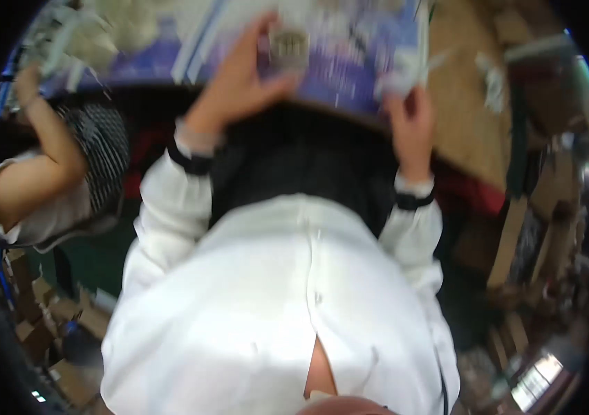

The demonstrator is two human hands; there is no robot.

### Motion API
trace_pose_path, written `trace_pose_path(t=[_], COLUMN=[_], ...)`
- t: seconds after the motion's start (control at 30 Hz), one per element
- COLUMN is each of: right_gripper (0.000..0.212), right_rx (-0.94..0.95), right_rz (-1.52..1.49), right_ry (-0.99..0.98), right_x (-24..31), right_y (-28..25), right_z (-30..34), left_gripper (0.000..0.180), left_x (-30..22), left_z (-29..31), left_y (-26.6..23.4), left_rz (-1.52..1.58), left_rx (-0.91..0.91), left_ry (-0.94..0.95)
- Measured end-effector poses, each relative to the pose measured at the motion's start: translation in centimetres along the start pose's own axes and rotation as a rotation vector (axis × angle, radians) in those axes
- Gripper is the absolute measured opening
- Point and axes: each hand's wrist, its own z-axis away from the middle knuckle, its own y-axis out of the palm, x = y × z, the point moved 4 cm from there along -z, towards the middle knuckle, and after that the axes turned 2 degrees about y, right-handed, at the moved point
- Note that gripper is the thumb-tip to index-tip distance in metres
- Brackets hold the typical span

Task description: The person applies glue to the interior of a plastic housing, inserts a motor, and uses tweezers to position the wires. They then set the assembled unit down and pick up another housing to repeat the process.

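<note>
A purple, white and blue printed sheet (pixel 339 86) covers much of the table before me, blurred by motion. My left hand (pixel 236 90) is open over its near edge, thumb and index finger spread apart. Beside those fingertips lies a small square piece (pixel 289 48) with a dark and gold pattern; I cannot tell whether the hand touches it. At the sheet's right edge, my right hand (pixel 412 128) has its fingers closed on a small pale, translucent piece (pixel 398 84), whose kind is too blurred to make out.
Bare brown board (pixel 471 104) extends to the right, with a crumpled whitish scrap (pixel 493 83) on it. Pale bundles (pixel 125 24) lie at the far left. A co-worker's arm (pixel 56 135) reaches the table on my left. Cardboard pieces (pixel 509 242) stand at the right.
</note>
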Motion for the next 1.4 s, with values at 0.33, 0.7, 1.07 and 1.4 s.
trace_pose_path(t=[0.33, 0.7, 1.07, 1.4], right_gripper=[0.027, 0.030, 0.029, 0.028], right_rx=[0.054, 0.086, 0.099, -0.059], right_rz=[-0.191, -0.176, -0.407, -0.324], right_ry=[-0.004, 0.110, 0.208, 0.125], right_x=[-0.7, -0.7, -0.3, -0.4], right_y=[1.6, 1.4, 2.2, 2.3], right_z=[-1.3, -2.5, -3.0, -2.4], left_gripper=[0.079, 0.069, 0.065, 0.068], left_x=[2.7, 4.3, 4.5, 4.7], left_z=[-1.3, -0.3, -1.1, -0.5], left_y=[2.5, 1.1, 1.5, 1.9], left_rz=[0.026, 0.434, 0.742, 0.694], left_rx=[0.094, -0.121, -0.233, -0.221], left_ry=[-0.198, -0.278, -0.372, -0.287])
